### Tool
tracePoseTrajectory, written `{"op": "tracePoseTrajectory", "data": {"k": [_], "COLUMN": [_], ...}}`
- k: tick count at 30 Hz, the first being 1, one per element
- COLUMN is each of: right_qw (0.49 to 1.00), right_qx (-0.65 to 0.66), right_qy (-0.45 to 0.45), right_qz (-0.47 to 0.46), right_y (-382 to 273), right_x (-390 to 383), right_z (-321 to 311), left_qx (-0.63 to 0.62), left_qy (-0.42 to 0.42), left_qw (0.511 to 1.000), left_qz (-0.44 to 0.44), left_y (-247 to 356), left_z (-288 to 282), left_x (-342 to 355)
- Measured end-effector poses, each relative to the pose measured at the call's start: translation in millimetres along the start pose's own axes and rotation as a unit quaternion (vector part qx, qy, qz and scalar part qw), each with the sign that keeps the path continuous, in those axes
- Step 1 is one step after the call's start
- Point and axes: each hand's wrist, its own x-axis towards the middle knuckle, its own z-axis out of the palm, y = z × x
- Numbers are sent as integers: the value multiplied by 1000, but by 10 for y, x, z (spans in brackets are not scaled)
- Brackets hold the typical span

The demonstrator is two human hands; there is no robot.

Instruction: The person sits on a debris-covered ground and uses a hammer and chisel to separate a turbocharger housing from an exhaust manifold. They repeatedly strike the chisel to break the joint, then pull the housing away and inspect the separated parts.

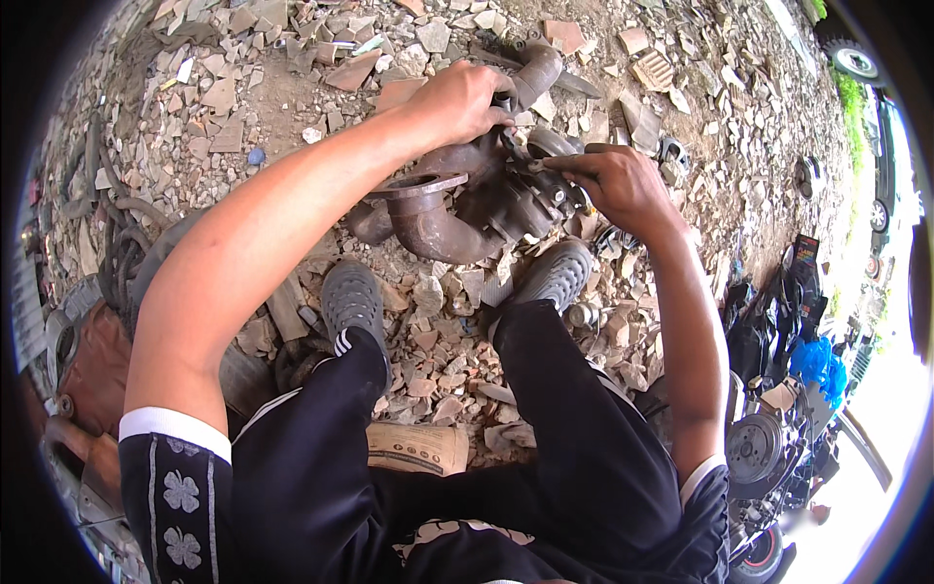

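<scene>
A heavy, rusty exhaust manifold (443,232) with curved pipes and a flat flange lies on the rubble between and beyond my feet. My left hand (461,103) is closed at its far side, the fingers curled round the part near a bent pipe end (538,76). From the right, my right hand (623,187) reaches to the assembly's upper right with thumb and forefinger pinched together. Whatever lies between those fingers is too small and dark to name. Bolted metal parts (525,209) sit just below the fingertips.
Broken tile and stone (428,370) cover the ground. My grey clogs (355,297) stand near the manifold. Dark hoses (115,209) and a brown bag-like thing (97,360) lie left. Metal parts, including a round drum (757,448), and a blue plastic bag (819,365) are on the right.
</scene>
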Motion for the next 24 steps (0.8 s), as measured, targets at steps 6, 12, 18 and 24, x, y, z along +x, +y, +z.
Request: {"op": "tracePoseTrajectory", "data": {"k": [6,12,18,24], "right_qw": [996,984,988,984], "right_qx": [-60,-135,-122,-106], "right_qy": [-58,-104,-23,10], "right_qz": [32,46,87,143], "right_y": [-82,-274,-426,-595], "right_x": [125,217,84,78], "right_z": [-99,-123,90,118], "left_qx": [25,14,-8,-13], "left_qy": [-3,-15,13,20], "left_qw": [1000,1000,1000,1000], "left_qz": [1,-3,6,-1], "left_y": [-5,-74,-99,-55], "left_z": [-4,55,82,48], "left_x": [29,75,66,31]}}
